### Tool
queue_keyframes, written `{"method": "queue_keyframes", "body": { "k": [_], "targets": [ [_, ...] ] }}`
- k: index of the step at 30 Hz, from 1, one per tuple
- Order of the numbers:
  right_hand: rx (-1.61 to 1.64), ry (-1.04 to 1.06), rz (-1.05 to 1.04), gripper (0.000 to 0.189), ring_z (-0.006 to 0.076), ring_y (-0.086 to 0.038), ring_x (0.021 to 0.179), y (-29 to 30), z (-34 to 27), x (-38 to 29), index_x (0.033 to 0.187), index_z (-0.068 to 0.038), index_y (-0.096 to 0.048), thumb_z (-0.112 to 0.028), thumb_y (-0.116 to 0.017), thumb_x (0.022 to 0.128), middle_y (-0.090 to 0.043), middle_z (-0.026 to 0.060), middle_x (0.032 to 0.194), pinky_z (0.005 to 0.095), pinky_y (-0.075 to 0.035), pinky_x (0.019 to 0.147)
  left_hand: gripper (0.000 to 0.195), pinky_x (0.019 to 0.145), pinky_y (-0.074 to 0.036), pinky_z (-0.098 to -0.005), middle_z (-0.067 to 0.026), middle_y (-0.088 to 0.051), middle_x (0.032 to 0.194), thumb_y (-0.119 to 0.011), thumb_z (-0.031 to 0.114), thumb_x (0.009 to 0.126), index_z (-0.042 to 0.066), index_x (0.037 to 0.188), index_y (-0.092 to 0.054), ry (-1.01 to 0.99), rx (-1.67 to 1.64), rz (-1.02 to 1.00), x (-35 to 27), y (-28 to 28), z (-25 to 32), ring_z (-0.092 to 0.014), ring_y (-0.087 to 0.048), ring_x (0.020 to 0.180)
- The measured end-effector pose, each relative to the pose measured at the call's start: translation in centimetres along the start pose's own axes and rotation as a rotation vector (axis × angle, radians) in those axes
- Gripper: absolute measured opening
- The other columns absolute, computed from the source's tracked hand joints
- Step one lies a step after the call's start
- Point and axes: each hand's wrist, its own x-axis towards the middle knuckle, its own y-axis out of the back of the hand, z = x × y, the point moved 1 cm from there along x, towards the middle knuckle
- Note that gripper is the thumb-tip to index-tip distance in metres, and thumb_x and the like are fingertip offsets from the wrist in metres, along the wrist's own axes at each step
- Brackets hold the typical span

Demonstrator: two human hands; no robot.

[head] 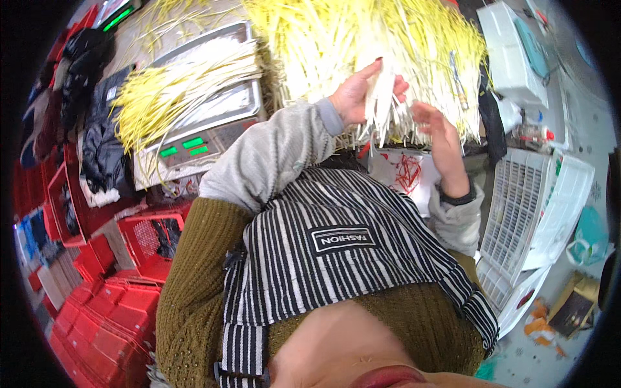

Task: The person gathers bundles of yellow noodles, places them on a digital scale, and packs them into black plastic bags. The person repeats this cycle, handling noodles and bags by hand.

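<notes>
My left hand (356, 94) grips a small bunch of chive stems (382, 99), their white ends hanging toward me. My right hand (440, 136) is just right of the bunch, blurred, its fingers apart and nothing visible in it. Under and beyond both hands lies a broad heap of yellow chives (310, 53), white ends facing me. At the left, a thick pile of yellow chives (194, 87) rests across the metal pan (254, 97) of a digital scale with lit green displays (193, 142).
A plastic bag holding red rubber bands (406, 174) lies before my apron. On the right are a white foam box (514, 58), a plastic bottle (533, 133) and white plastic crates (516, 194). Red crates (106, 320) are stacked at lower left. A knife-like tool (458, 80) lies on the chives.
</notes>
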Motion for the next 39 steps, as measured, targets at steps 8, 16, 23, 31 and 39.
{"method": "queue_keyframes", "body": {
  "k": [8,16,23,31,39],
  "targets": [
    [-0.634,0.729,0.492,0.065,0.044,-0.035,0.137,-5.9,0.2,1.8,0.14,0.003,-0.038,-0.048,-0.037,0.1,-0.037,0.0277,0.147,0.0556,-0.016,0.114,0.05,0.091,-0.054,-0.0384,-0.0127,-0.065,0.113,-0.048,0.045,0.1,0.0,0.122,-0.053,0.108,0.009,-0.02,1.5,-1.1,-2.3,-0.026,-0.064,0.103],
    [0.71,-0.241,-0.057,0.052,0.0144,-0.062,0.087,-1.8,3.3,2.0,0.123,-0.002,-0.051,-0.044,-0.062,0.094,-0.063,0.0049,0.097,0.0312,-0.052,0.076,0.039,0.064,-0.057,-0.0315,-0.0078,-0.066,0.102,-0.049,0.034,0.101,0.008,0.13,-0.055,0.083,0.772,0.137,0.2,-1.8,-2.8,-0.019,-0.066,0.074],
    [0.73,-0.347,-0.393,0.009,0.012,-0.058,0.054,-4.6,4.4,2.7,0.095,-0.004,-0.057,-0.012,-0.058,0.094,-0.058,0.0028,0.07,0.0239,-0.048,0.049,0.052,0.067,-0.057,-0.0305,-0.0104,-0.066,0.11,-0.043,0.053,0.1,0.009,0.126,-0.055,0.047,0.405,0.163,0.1,-3.5,0.1,-0.018,-0.068,0.081],
    [0.23,0.145,-0.121,0.046,0.0171,-0.063,0.09,-4.4,1.0,3.9,0.118,-0.002,-0.055,-0.018,-0.075,0.08,-0.067,0.0097,0.101,0.0335,-0.051,0.083,0.02,0.071,-0.053,-0.0303,-0.0023,-0.061,0.089,-0.067,0.012,0.093,0.004,0.11,-0.059,-0.583,0.84,-0.191,-0.5,-11.2,2.9,-0.012,-0.058,0.071],
    [-0.175,0.276,0.096,0.036,0.0215,-0.065,0.082,-5.4,6.4,11.1,0.116,-0.01,-0.058,-0.018,-0.069,0.082,-0.067,0.0118,0.092,0.0343,-0.052,0.074,0.021,0.081,-0.052,-0.0335,-0.007,-0.062,0.094,-0.063,0.005,0.092,0.001,0.111,-0.058,-0.842,1.321,0.111,0.0,-11.7,3.8,-0.019,-0.061,0.089]
  ]
}}
